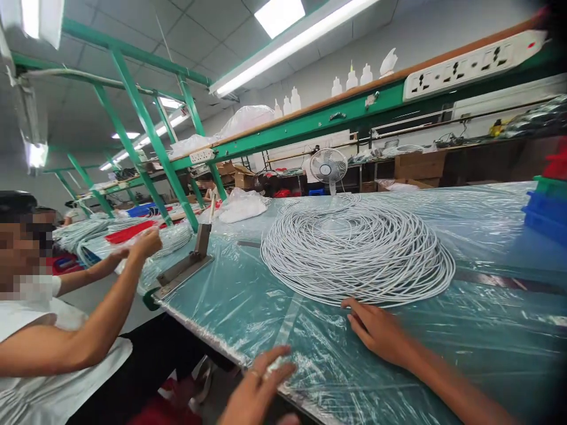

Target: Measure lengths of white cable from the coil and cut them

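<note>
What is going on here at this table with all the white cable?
The camera wearer's right hand lies open on the green table covered with clear plastic sheet, fingertips at the near rim of a large flat coil of thin white cable, with no grip on it. The left hand rests at the table's near edge. On the left, a co-worker in a white shirt holds both hands up near bundles of white cable.

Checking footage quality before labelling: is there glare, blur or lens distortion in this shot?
Head view: the long ceiling tube light is blown out white; the clear plastic table cover carries streaky glare; the white power strip bows from wide-angle distortion; the coil of white cable is sharp; the left hand is slightly soft.
</note>
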Demonstrator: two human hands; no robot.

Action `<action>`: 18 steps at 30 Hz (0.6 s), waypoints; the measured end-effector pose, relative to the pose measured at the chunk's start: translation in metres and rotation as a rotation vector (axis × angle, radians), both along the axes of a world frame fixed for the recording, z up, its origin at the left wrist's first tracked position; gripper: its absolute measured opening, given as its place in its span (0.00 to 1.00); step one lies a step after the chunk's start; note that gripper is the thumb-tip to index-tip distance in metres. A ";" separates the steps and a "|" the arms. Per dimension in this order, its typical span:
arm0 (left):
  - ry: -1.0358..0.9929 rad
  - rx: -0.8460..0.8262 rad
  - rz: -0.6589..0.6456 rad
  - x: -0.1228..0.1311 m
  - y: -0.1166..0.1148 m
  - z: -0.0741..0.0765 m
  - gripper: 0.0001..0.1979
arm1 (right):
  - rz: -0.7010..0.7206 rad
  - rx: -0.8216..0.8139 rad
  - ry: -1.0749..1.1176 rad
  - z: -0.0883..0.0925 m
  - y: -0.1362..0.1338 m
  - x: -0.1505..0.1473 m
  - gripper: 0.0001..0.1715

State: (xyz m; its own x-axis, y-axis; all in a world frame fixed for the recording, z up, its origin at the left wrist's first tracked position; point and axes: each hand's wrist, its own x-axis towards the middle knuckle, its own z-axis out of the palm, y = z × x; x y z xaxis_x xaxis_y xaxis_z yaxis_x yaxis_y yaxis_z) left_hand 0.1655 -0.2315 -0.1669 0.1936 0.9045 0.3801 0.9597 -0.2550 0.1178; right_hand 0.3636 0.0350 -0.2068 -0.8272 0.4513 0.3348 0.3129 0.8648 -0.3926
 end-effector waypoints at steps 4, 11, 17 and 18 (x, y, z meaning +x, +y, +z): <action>0.101 0.352 0.347 -0.009 -0.019 0.058 0.18 | -0.010 -0.102 -0.015 0.003 0.002 0.002 0.15; 0.474 0.318 0.119 -0.014 0.026 0.090 0.20 | -0.022 -0.098 -0.010 0.001 0.008 0.008 0.13; 0.127 0.037 -0.106 -0.021 0.007 0.054 0.21 | -0.073 -0.096 0.004 0.008 0.006 0.008 0.13; 0.040 0.063 -0.181 -0.019 0.007 0.050 0.20 | -0.079 -0.098 0.008 0.010 0.005 0.008 0.13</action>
State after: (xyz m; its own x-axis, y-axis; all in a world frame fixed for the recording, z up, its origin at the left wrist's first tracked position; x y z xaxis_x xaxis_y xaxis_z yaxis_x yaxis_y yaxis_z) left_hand 0.1462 -0.2242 -0.1170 0.3674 0.8283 0.4230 0.9011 -0.4296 0.0585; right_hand 0.3711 0.0402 -0.1970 -0.7852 0.5460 0.2920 0.3753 0.7947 -0.4771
